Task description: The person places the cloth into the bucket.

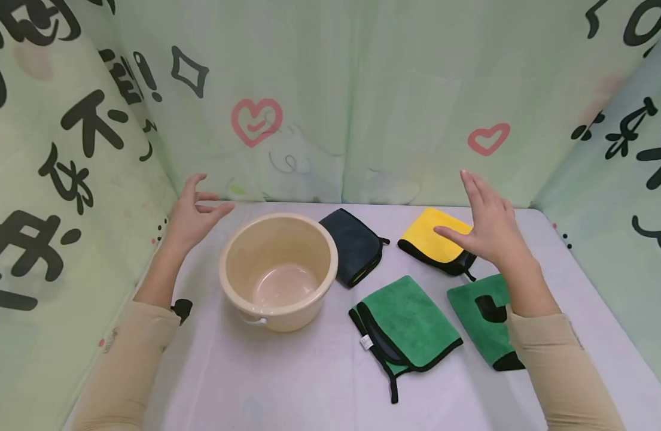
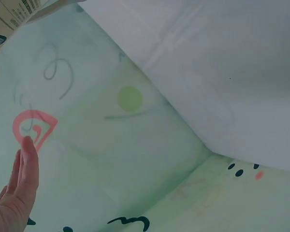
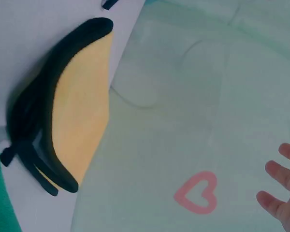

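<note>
Both hands are raised over the table and hold nothing. My left hand is up at the left, nearest to a beige bucket, its fingers loosely bent. In the head view my right hand overlaps the corner of a folded yellow cloth with black trim; its fingers are spread. Inside the bucket only the bare bottom shows. A dark folded cloth lies just right of the bucket. Nearer lies a folded green cloth with a black loop and white tag. Another green cloth is partly hidden by the right forearm.
A white-covered table carries the bucket and cloths. Pale green curtains with printed characters and hearts stand behind it and along both sides. A small black object shows beside the left sleeve.
</note>
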`<action>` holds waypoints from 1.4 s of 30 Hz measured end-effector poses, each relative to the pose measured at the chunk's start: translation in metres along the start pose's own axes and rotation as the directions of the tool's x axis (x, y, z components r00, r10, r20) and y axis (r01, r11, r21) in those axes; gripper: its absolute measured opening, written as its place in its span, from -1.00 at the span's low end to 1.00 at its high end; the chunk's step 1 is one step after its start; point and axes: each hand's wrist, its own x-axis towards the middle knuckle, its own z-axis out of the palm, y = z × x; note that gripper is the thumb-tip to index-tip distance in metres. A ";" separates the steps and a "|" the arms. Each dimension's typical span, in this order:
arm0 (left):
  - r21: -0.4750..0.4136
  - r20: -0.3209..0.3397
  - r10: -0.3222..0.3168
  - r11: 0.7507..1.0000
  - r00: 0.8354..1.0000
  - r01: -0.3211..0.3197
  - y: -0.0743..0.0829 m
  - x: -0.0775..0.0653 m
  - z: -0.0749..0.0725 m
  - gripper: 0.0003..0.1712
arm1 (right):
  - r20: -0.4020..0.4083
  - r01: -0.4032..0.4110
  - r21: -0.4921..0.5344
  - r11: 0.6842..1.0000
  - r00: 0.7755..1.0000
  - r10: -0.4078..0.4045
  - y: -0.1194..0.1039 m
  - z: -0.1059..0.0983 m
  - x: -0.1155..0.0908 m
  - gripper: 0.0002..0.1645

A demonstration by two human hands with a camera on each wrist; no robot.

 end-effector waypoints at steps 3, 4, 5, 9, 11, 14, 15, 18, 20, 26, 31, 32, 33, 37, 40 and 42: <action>-0.110 0.056 -0.029 0.993 0.998 0.035 -0.001 -0.007 -0.004 -0.06 | -0.010 0.065 0.011 0.998 0.998 -0.065 -0.004 0.012 -0.014 0.24; -0.140 0.075 -0.035 0.989 0.997 0.045 -0.002 -0.009 -0.005 -0.06 | -0.012 0.091 0.007 0.996 0.996 -0.091 -0.005 0.017 -0.019 0.24; -0.170 0.096 -0.040 0.984 0.995 0.056 -0.003 -0.011 -0.005 -0.06 | -0.016 0.118 0.001 0.993 0.993 -0.118 -0.006 0.021 -0.023 0.24; -0.275 0.173 -0.062 0.955 0.983 0.108 -0.010 -0.019 -0.006 -0.07 | -0.033 0.232 -0.018 0.973 0.972 -0.232 -0.011 0.036 -0.043 0.24; -0.317 0.203 -0.066 0.939 0.977 0.129 -0.014 -0.022 -0.005 -0.09 | -0.028 0.272 -0.035 0.962 0.962 -0.273 -0.013 0.043 -0.053 0.23; -0.356 0.237 -0.066 0.922 0.969 0.150 -0.020 -0.027 -0.004 -0.12 | -0.006 0.312 -0.055 0.949 0.950 -0.312 -0.017 0.053 -0.067 0.19; -0.363 0.246 -0.067 0.919 0.967 0.156 -0.022 -0.028 -0.004 -0.12 | 0.003 0.325 -0.064 0.944 0.946 -0.326 -0.017 0.056 -0.071 0.18; -0.372 0.277 -0.073 0.911 0.958 0.177 -0.025 -0.032 -0.003 -0.12 | 0.037 0.359 -0.077 0.930 0.933 -0.357 -0.019 0.067 -0.083 0.17; -0.377 0.298 -0.078 0.906 0.951 0.192 -0.026 -0.035 -0.003 -0.12 | 0.060 0.381 -0.079 0.921 0.924 -0.377 -0.020 0.074 -0.091 0.18; -0.391 0.342 -0.091 0.891 0.935 0.230 -0.029 -0.040 -0.002 -0.11 | 0.169 0.367 -0.080 0.927 0.921 -0.351 -0.017 0.090 -0.114 0.19; -0.379 0.361 -0.094 0.894 0.928 0.238 -0.031 -0.042 -0.002 -0.10 | 0.256 0.342 -0.078 0.936 0.915 -0.313 -0.017 0.094 -0.127 0.15; -0.369 0.362 -0.094 0.899 0.927 0.236 -0.031 -0.043 -0.002 -0.10 | 0.264 0.343 -0.074 0.936 0.912 -0.314 -0.018 0.094 -0.129 0.14; -0.358 0.365 -0.094 0.904 0.926 0.233 -0.031 -0.043 -0.002 -0.10 | 0.273 0.344 -0.068 0.936 0.909 -0.314 -0.018 0.095 -0.130 0.13; -0.332 0.377 -0.086 0.917 0.922 0.221 -0.030 -0.045 -0.001 -0.11 | 0.314 0.343 -0.049 0.938 0.897 -0.311 -0.019 0.096 -0.134 0.12; -0.334 0.384 -0.072 0.919 0.921 0.211 -0.029 -0.046 -0.001 -0.15 | 0.351 0.330 -0.032 0.943 0.887 -0.298 -0.018 0.100 -0.136 0.12; -0.334 0.387 -0.067 0.919 0.920 0.208 -0.030 -0.046 -0.001 -0.17 | 0.355 0.326 -0.023 0.945 0.887 -0.297 -0.018 0.103 -0.137 0.09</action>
